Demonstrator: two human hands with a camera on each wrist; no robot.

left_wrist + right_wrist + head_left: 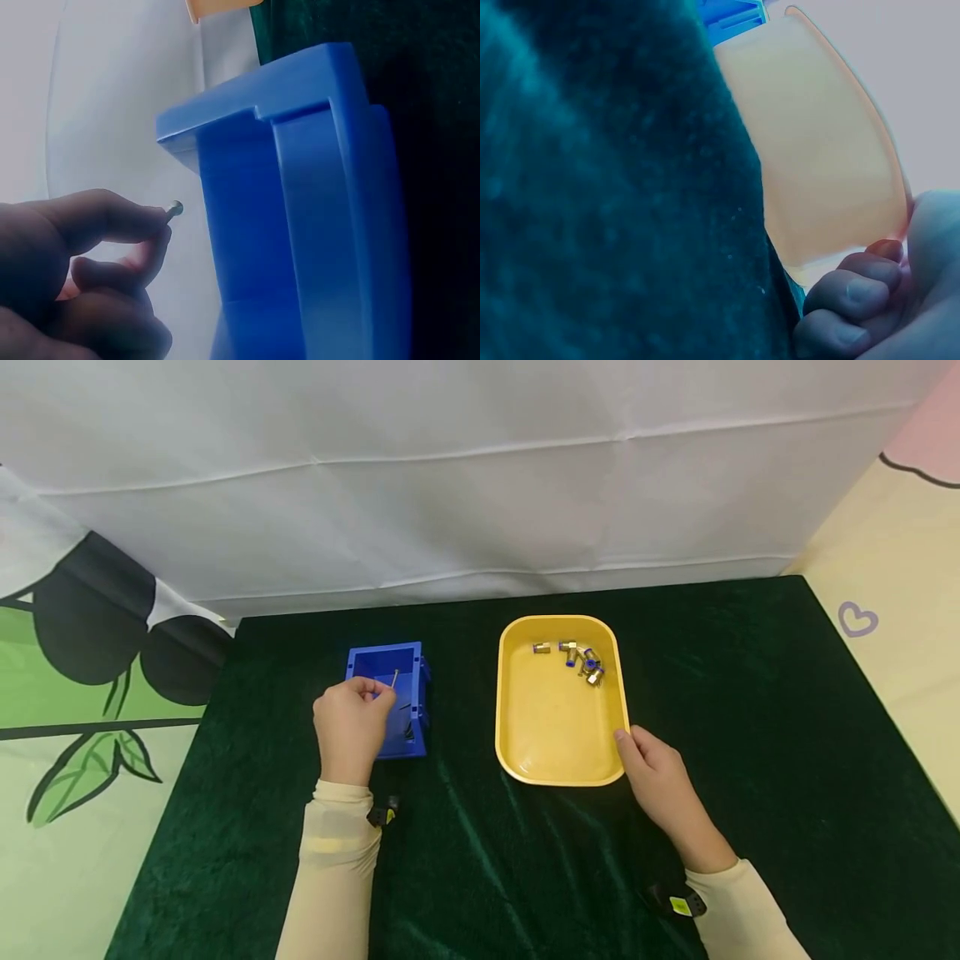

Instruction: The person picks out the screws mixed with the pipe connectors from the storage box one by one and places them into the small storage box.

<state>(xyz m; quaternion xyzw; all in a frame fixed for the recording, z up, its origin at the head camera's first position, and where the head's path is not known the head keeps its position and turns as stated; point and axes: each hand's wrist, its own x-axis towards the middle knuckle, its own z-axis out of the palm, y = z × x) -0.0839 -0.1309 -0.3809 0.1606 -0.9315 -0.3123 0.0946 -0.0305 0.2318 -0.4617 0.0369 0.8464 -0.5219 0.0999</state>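
Observation:
My left hand (pixel 351 727) pinches a small screw (pixel 394 677) between thumb and fingertips, above the blue bin (pixel 397 746). In the left wrist view the round head of the screw (pixel 176 208) pokes out past the fingertips, beside the bin's wall (pixel 322 195). A few small dark pieces (pixel 408 731) lie in the bin, partly hidden by the hand. My right hand (pixel 663 785) grips the right rim of the yellow tray (pixel 551 727), thumb over the edge. Several brass push-in fittings (pixel 590 665) with blue ends sit at the tray's far end.
A dark green velvet cloth (pixel 465 860) covers the table under both containers. Behind it hangs a white curtain (pixel 480 527). Painted panels stand at the left and right, the right one bearing a purple heart (pixel 857 619).

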